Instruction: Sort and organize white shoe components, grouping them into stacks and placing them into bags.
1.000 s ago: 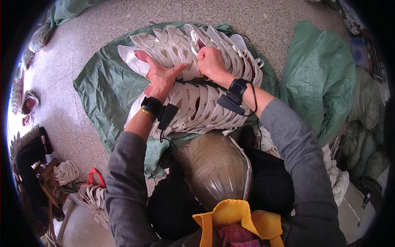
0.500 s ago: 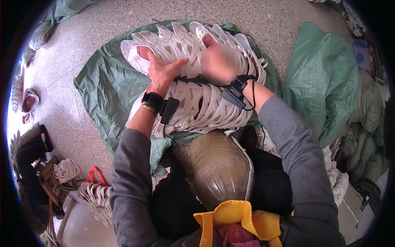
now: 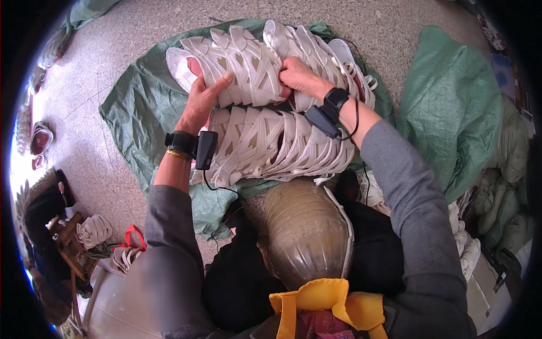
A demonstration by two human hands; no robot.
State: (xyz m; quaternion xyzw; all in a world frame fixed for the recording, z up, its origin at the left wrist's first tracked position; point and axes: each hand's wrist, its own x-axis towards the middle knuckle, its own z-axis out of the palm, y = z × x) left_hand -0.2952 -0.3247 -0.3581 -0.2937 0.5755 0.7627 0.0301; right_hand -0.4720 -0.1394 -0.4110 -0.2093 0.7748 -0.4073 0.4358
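Observation:
Two rows of nested white shoe uppers with pinkish lining lie on a green woven sheet. My left hand (image 3: pixel 200 104) holds the left end of the far row (image 3: pixel 240 68), thumb on top and the other fingers largely hidden behind the uppers. At a break in that row, my right hand (image 3: pixel 302 76) is closed on the edge of a shoe upper (image 3: pixel 285 90), its fingertips partly hidden. More uppers (image 3: pixel 324 62) of the same kind continue to the right of that hand. The near row (image 3: pixel 271 144) lies below both wrists, touched by neither hand.
The green woven sheet (image 3: pixel 135 107) covers speckled floor. Another green woven sack (image 3: pixel 446 113) stands at the right. A clear, brownish rounded plastic piece (image 3: pixel 307 231) sits between my legs. At the lower left are a wooden stool (image 3: pixel 68 243) and more white uppers (image 3: pixel 93 231).
My left hand has moved left and slightly down along the far row's end. My right hand has risen a little, and the break beside it in the row shows more clearly.

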